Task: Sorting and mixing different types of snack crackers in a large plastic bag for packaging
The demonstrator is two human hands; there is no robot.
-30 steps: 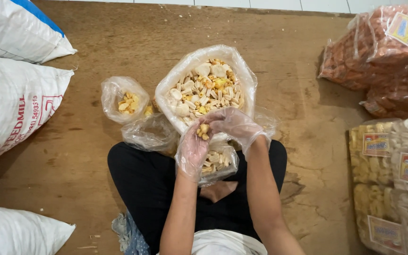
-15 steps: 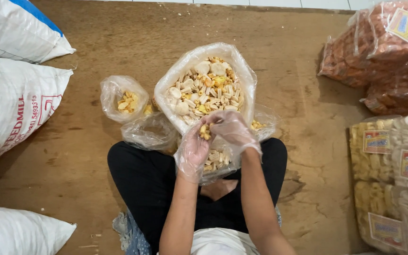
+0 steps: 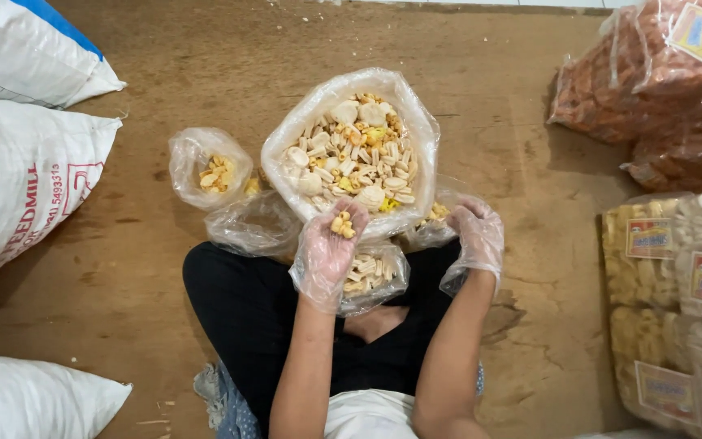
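Note:
A large clear bag of mixed pale and yellow snack pieces [image 3: 351, 154] stands open on the brown floor in front of my lap. My left hand [image 3: 331, 248], in a thin plastic glove, lies palm up and cups a few yellow pieces [image 3: 341, 224] above a small clear bag [image 3: 371, 276] of snacks on my lap. My right hand [image 3: 474, 240], also gloved, hangs to the right of the large bag beside another small bag [image 3: 436, 215], with its fingers loosely apart and nothing visible in them.
Two small clear bags lie left of the large one, one with yellow pieces [image 3: 209, 167] and a crumpled one [image 3: 253, 223]. White sacks [image 3: 26, 171] line the left side. Packed bags of orange [image 3: 660, 89] and pale snacks [image 3: 676, 301] are stacked at the right.
My right hand has moved away from my left hand, out to the right of the large bag. My left hand still cups the yellow pieces.

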